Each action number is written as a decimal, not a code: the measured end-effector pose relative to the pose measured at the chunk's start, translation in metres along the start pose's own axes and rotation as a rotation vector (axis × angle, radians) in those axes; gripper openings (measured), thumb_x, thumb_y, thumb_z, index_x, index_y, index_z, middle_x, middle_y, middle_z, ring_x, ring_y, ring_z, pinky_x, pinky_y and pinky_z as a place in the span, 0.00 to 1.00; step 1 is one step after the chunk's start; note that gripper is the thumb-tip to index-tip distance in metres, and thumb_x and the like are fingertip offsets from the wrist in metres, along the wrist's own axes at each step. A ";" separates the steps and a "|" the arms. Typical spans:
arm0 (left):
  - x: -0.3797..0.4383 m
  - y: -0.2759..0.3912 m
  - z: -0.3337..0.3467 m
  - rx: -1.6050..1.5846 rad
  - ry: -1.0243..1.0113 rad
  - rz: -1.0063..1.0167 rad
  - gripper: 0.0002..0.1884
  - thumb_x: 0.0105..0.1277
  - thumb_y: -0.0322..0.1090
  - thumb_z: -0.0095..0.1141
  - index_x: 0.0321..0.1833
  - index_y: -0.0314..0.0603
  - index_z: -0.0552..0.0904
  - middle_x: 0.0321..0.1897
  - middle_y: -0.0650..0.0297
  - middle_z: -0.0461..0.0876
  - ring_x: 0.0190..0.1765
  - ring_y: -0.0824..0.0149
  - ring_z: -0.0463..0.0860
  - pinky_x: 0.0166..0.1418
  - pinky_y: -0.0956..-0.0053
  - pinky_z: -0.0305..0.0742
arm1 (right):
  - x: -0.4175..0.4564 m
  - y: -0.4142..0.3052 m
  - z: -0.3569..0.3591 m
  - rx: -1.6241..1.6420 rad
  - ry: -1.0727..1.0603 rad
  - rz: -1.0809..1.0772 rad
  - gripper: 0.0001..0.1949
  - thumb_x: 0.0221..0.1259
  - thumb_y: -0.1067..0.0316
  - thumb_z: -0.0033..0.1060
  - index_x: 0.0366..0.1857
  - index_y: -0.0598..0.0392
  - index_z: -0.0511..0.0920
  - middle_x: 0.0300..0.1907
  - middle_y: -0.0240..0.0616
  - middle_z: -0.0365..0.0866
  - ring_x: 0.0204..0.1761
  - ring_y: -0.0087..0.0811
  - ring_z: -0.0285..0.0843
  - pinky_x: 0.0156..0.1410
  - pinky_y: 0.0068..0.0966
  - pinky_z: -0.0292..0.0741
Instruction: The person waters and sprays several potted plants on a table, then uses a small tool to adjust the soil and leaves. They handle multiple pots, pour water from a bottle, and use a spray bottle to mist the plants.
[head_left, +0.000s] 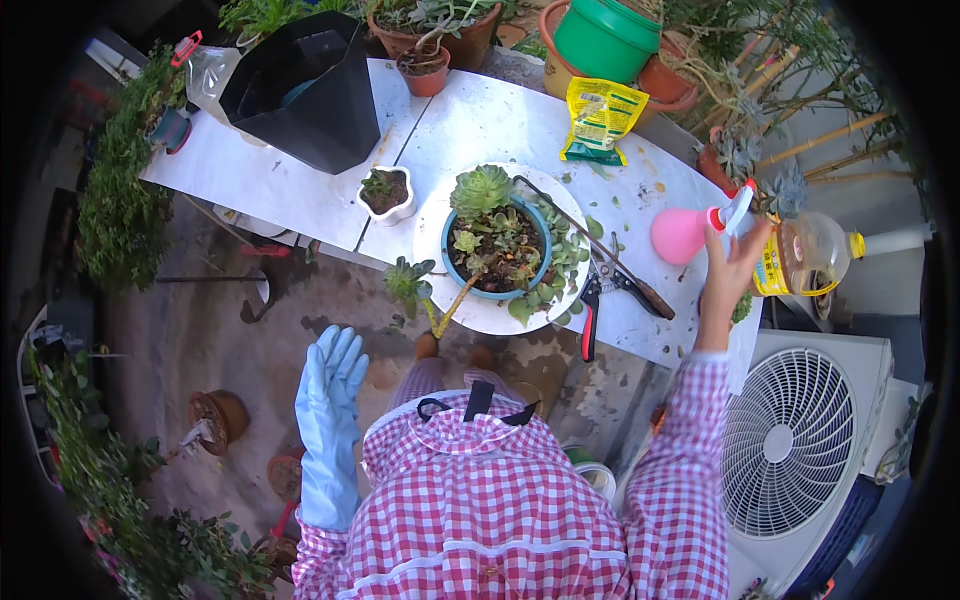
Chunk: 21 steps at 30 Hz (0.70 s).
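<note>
My left hand (330, 405), in a light blue rubber glove, is raised beside my apron with nothing in it. My bare right hand (729, 262) is at the white trigger head of a pink spray bottle (677, 235), fingers spread; whether it touches the bottle is unclear. In front of me a blue round pot (546, 251) of succulents stands on a white round turntable (429, 225). One yellowish stem leans out over the near rim. Cut succulent pieces (564, 262) lie right of the pot. Red-and-black pruning shears (592, 304) and a thin wooden-handled tool (652, 296) rest beside them.
A small white pot (388, 202) and a black planter (322, 112) stand left on the marble-look table (300, 195). A yellow packet (602, 124) lies at the back. On the right are a clear bottle (814, 251) with a yellow cap and an air-conditioner unit (780, 442).
</note>
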<state>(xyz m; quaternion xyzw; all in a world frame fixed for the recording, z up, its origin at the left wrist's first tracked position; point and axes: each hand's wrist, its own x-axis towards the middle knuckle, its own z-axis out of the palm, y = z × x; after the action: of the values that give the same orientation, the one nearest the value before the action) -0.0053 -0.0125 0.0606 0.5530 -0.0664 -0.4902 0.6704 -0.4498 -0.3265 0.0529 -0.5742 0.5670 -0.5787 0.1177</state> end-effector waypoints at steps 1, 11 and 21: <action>-0.001 -0.001 0.005 0.005 0.009 0.003 0.33 0.84 0.53 0.45 0.78 0.31 0.67 0.75 0.47 0.72 0.76 0.54 0.74 0.78 0.60 0.71 | -0.013 -0.016 -0.006 0.025 0.039 -0.052 0.37 0.66 0.74 0.68 0.78 0.62 0.61 0.77 0.51 0.67 0.79 0.46 0.64 0.81 0.42 0.62; -0.014 -0.019 0.028 0.157 -0.077 -0.011 0.32 0.84 0.52 0.46 0.77 0.31 0.69 0.73 0.46 0.75 0.74 0.53 0.77 0.76 0.60 0.73 | -0.063 -0.134 0.062 0.059 -0.729 -0.485 0.18 0.56 0.83 0.55 0.46 0.50 0.88 0.73 0.47 0.74 0.80 0.57 0.59 0.81 0.48 0.59; -0.031 -0.026 0.013 0.057 0.040 -0.019 0.27 0.85 0.46 0.47 0.75 0.31 0.71 0.70 0.47 0.78 0.71 0.54 0.80 0.74 0.60 0.75 | -0.052 -0.138 0.105 0.054 -1.025 -0.524 0.15 0.62 0.81 0.54 0.43 0.50 0.89 0.79 0.40 0.68 0.84 0.56 0.49 0.85 0.49 0.50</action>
<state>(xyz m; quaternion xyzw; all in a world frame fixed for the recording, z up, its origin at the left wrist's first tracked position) -0.0449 0.0035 0.0587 0.5823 -0.0619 -0.4832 0.6509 -0.2790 -0.2943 0.1025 -0.8994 0.2613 -0.2508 0.2450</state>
